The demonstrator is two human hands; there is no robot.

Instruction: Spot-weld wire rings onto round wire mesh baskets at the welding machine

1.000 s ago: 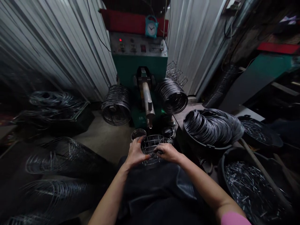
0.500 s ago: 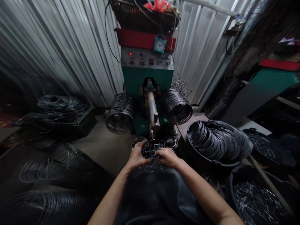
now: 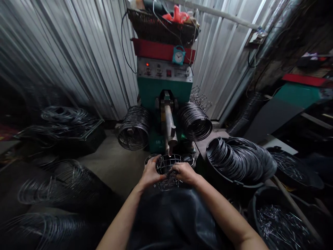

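A round wire basket (image 3: 170, 162) is gripped at its left side by the left hand (image 3: 151, 172) and at its right by the right hand (image 3: 185, 173); its far rim is held near the electrode tip (image 3: 170, 151) of the green spot welder (image 3: 148, 88).

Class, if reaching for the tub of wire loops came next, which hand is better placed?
Probably the right hand: it is nearer the wire loops, with the left hand across the wire cage.
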